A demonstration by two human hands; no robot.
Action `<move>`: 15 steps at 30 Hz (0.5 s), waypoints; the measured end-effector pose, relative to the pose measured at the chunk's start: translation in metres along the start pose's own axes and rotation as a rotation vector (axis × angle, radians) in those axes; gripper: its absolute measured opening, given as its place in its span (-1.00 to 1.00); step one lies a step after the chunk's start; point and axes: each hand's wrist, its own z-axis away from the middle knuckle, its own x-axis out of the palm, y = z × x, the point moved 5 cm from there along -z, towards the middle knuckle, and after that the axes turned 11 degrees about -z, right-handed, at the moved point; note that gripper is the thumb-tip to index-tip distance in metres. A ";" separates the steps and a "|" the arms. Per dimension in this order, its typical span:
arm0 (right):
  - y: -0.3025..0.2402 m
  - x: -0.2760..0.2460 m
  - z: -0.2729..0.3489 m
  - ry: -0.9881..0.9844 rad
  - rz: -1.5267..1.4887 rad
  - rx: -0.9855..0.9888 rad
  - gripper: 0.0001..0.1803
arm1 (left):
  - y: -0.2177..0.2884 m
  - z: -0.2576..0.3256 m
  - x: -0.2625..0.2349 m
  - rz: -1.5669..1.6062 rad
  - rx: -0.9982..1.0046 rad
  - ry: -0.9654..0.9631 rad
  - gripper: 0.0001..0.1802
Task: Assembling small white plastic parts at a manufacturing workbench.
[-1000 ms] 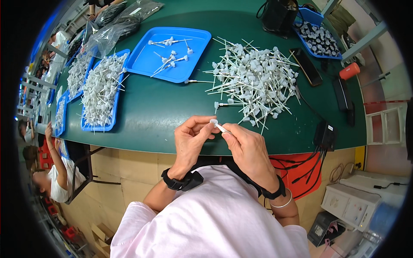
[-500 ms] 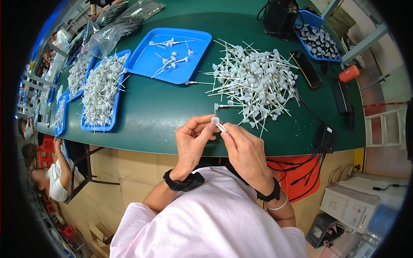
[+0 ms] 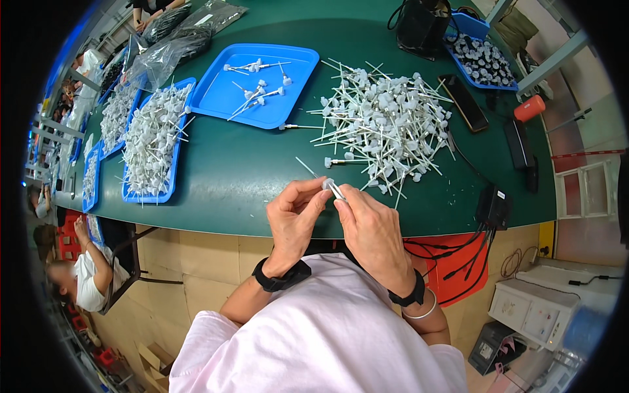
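Note:
Over the front edge of the table, my left hand (image 3: 292, 213) pinches a small translucent white plastic part (image 3: 327, 183) with a thin pale stem slanting up and left from it. My right hand (image 3: 373, 229) is closed on what look like silver tweezers (image 3: 337, 191), their two slim prongs touching the part. Fine detail at the tips is too small to make out. Just beyond my hands lies a big heap of similar white stemmed parts (image 3: 386, 124), with one loose part (image 3: 337, 161) at its near left side. Several more lie in a blue tray (image 3: 219, 92).
Blue trays (image 3: 171, 187) full of such parts stand at the left. A phone (image 3: 464, 105), a black bag (image 3: 422, 29) and a tray of dark-and-clear pieces (image 3: 483, 62) are at the right. Cables hang off a black box (image 3: 495, 209). Another person (image 3: 92, 275) sits at far left.
The part in my left hand has turned, so its stem now slants up and left instead of pointing straight up. Both hands stay in nearly the same place.

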 end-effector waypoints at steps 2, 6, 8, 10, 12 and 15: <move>0.000 0.000 0.000 -0.010 0.009 0.003 -0.78 | -0.001 0.001 0.000 -0.011 0.025 0.007 -0.76; 0.000 0.001 0.000 -0.008 0.014 -0.001 -0.79 | -0.002 0.001 -0.001 -0.068 0.059 0.018 -0.76; 0.000 0.001 0.000 -0.011 0.021 -0.002 -0.79 | -0.002 0.001 -0.002 -0.106 0.078 0.025 -0.76; -0.001 0.000 0.000 -0.015 0.029 0.000 -0.79 | -0.002 0.002 -0.002 -0.152 0.102 0.038 -0.77; -0.001 0.000 0.000 -0.017 0.033 -0.001 -0.80 | -0.002 0.002 -0.002 -0.177 0.111 0.042 -0.77; -0.002 0.000 0.000 -0.020 0.034 -0.003 -0.82 | -0.001 0.003 -0.002 -0.190 0.117 0.044 -0.77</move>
